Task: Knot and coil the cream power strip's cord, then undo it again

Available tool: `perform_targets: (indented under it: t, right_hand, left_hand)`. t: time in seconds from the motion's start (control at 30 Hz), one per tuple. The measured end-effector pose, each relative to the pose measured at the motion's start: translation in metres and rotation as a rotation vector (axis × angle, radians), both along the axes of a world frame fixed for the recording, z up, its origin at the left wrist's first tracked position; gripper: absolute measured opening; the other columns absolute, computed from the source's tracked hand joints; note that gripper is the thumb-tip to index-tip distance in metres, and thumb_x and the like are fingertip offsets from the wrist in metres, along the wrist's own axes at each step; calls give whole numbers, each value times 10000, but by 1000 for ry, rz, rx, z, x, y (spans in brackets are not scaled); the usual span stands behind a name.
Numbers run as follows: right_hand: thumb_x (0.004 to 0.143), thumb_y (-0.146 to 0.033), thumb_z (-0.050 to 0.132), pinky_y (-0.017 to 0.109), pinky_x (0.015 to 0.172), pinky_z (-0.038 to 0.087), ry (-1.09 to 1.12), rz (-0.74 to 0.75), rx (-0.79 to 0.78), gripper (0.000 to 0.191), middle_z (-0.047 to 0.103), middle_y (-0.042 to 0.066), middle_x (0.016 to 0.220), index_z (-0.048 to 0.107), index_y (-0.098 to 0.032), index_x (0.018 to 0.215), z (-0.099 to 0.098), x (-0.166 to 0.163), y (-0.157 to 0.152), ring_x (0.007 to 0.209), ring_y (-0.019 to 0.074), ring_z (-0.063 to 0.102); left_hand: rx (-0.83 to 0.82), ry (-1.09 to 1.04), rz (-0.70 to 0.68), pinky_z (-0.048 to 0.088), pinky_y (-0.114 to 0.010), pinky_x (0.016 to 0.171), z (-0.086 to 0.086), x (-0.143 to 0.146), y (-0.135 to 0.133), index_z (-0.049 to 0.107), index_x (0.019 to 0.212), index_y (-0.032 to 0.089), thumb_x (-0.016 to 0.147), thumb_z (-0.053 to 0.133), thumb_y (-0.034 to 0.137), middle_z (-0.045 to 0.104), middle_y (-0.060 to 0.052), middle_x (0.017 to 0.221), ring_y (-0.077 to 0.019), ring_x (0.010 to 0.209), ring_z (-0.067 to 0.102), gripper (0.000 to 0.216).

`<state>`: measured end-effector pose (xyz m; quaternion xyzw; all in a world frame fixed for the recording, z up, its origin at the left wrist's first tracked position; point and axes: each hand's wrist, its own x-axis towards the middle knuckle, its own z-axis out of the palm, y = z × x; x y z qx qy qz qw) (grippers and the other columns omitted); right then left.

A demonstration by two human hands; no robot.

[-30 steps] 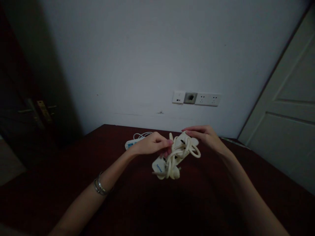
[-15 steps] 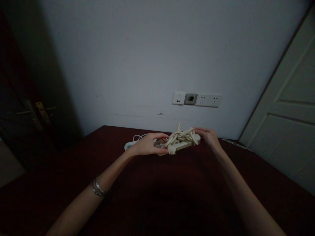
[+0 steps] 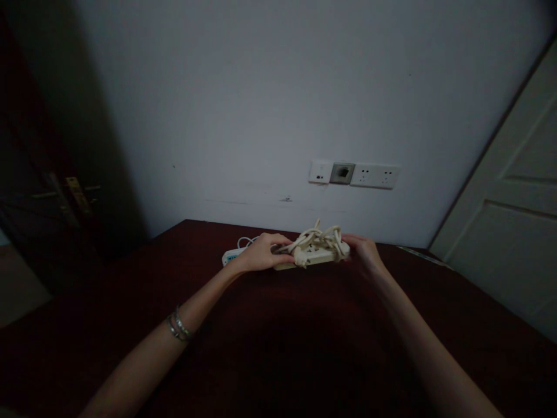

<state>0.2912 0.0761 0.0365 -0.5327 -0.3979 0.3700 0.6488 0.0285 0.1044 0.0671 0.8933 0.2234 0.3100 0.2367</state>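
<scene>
A cream power strip (image 3: 313,255) with its cord wound and knotted around it lies level at the far middle of the dark red table (image 3: 278,342). My left hand (image 3: 260,253) grips its left end, fingers curled over the top. My right hand (image 3: 363,251) holds its right end, fingers closed on it. Both arms stretch far forward. Whether the strip rests on the table or hovers just above it I cannot tell.
A second white power strip (image 3: 232,254) with blue switches and a white cord lies behind my left hand. Wall sockets (image 3: 353,174) sit on the white wall above. A dark door with a brass handle (image 3: 73,194) stands left, a pale door (image 3: 509,226) right.
The strip was held tilted and nearer to me a second ago; both hands have carried it forward and down, turning it level at the far part of the table.
</scene>
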Motion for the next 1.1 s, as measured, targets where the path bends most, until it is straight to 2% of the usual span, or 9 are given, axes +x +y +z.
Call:
perform_targets:
  t: [0.27, 0.57, 0.63, 0.7, 0.77, 0.83, 0.9, 0.97, 1.1]
  right_hand:
    - [647, -204, 610, 218, 366, 472, 8, 169, -136, 185, 625, 20, 576, 641, -125, 812, -6, 2, -1, 422, 119, 552]
    - [763, -283, 590, 279, 590, 549, -163, 567, -381, 362, 683, 118, 905, 559, -160, 1101, 3, 6, -15, 699, 184, 668]
    - [777, -338, 579, 281, 588, 536, -292, 550, -441, 340, 687, 124, 878, 586, -146, 1059, 5, 17, -16, 681, 182, 663]
    - [786, -375, 564, 305, 615, 527, -475, 419, -436, 315, 688, 129, 843, 621, -127, 971, 10, 28, -16, 671, 186, 652]
    - [797, -406, 539, 353, 715, 512, -652, 221, -289, 320, 686, 130, 860, 638, -125, 914, 17, 32, -17, 736, 205, 643]
    - [807, -448, 513, 393, 850, 457, -775, 124, -86, 349, 677, 117, 947, 648, -148, 924, 24, 25, -19, 876, 231, 618]
    - [800, -498, 510, 402, 943, 388, -827, 235, 30, 380, 652, 88, 1058, 659, -187, 959, 27, 11, -22, 1011, 246, 566]
    - [786, -544, 512, 393, 960, 368, -783, 383, 52, 424, 627, 81, 1117, 660, -197, 981, 25, -5, -23, 1063, 247, 532]
    - [817, -642, 356, 353, 730, 485, -390, 758, -271, 604, 634, 114, 1048, 585, -187, 1141, 5, -17, -23, 867, 210, 601]
  left_hand:
    - [-87, -52, 116, 388, -267, 698, -5, 2, 4, 670, 820, 130, 664, 618, 264, 640, -27, 780, -159, 756, 537, 212]
    - [-88, -83, 116, 349, -240, 603, -3, -1, 1, 640, 829, 134, 676, 553, 216, 597, -21, 734, -128, 653, 481, 195]
    - [-86, -52, 98, 353, -243, 595, -2, -3, 2, 640, 848, 136, 674, 555, 223, 598, -25, 729, -130, 642, 484, 212]
    - [-67, -18, 56, 362, -245, 598, -2, -3, 3, 640, 861, 138, 671, 557, 222, 606, -30, 747, -132, 649, 493, 223]
    - [-25, 16, 5, 376, -248, 613, -4, -2, 3, 639, 868, 141, 668, 561, 212, 618, -37, 781, -137, 675, 508, 226]
    - [18, 43, -47, 393, -257, 650, -6, 0, 2, 634, 884, 144, 673, 560, 201, 627, -44, 820, -145, 718, 526, 231]
    - [54, 74, -100, 405, -273, 692, -6, 3, -2, 626, 905, 142, 684, 559, 203, 629, -53, 849, -155, 760, 537, 238]
    - [83, 105, -152, 408, -286, 721, -5, 5, -7, 616, 920, 136, 688, 557, 201, 624, -64, 875, -161, 789, 541, 247]
    - [107, 171, -189, 409, -298, 733, 2, 5, -15, 603, 922, 149, 682, 548, 186, 617, -66, 895, -166, 802, 536, 249]
